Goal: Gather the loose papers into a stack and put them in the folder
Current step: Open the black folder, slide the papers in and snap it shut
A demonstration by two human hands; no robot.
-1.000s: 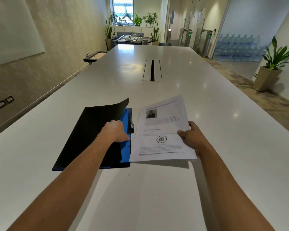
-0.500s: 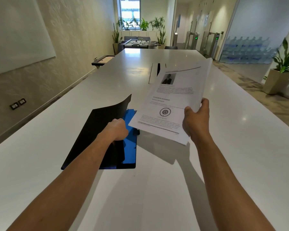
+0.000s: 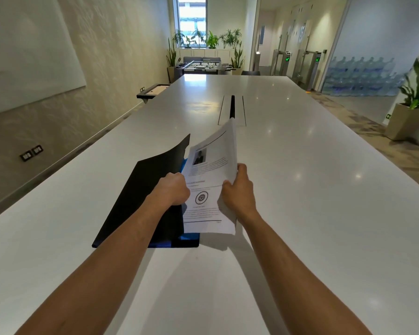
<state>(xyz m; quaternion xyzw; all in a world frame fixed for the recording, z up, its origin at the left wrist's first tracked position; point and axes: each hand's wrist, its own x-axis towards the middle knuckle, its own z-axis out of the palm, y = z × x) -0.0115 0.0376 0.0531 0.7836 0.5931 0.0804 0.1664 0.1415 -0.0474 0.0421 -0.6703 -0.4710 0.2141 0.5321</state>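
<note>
A black folder (image 3: 140,189) with a blue inside lies on the white table (image 3: 324,189), its front cover lifted. My left hand (image 3: 173,188) grips the cover's right edge and holds it up. A stack of printed white papers (image 3: 211,175) is tilted over the folder's blue inner side, its lower part resting there and its far end raised. My right hand (image 3: 238,192) grips the stack's right edge. The folder's clip is hidden behind the papers.
A cable slot (image 3: 232,110) runs down the table's middle beyond the papers. A potted plant (image 3: 411,112) stands on the floor at the right, a wall runs along the left, and a foosball table (image 3: 203,66) sits past the far end.
My right hand brought the paper stack down and left from the air onto the open folder. My left hand kept the cover lifted. The camera tilted slightly.
</note>
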